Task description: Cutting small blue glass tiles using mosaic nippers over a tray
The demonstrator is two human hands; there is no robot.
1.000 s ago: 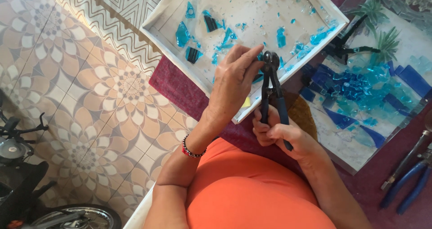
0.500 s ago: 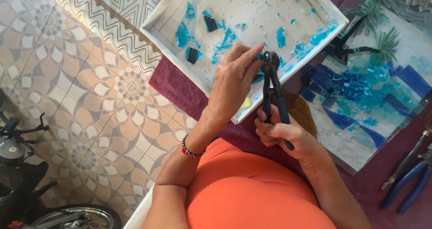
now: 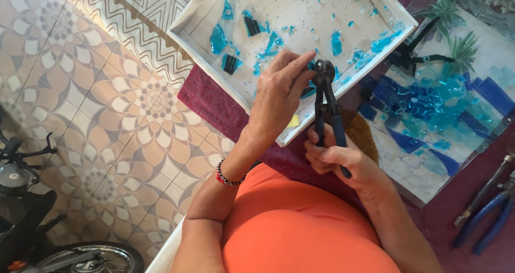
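My right hand [image 3: 339,159] grips the dark handles of a pair of wheeled glass nippers [image 3: 326,104], whose head points up over the white tray [image 3: 212,13]. My left hand [image 3: 279,93] pinches a small blue glass piece [image 3: 311,65] at the nippers' jaws; most of that piece is hidden by my fingers. The tray holds several blue and dark glass shards [image 3: 217,38]. A red and black bead bracelet [image 3: 228,179] sits on my left wrist.
A mosaic panel [image 3: 429,109] with blue glass pieces and palm shapes lies to the right on a maroon cloth [image 3: 209,104]. Blue-handled pliers [image 3: 491,219] lie at the far right. A patterned tile floor [image 3: 107,117] and a motorbike [image 3: 32,208] are at left.
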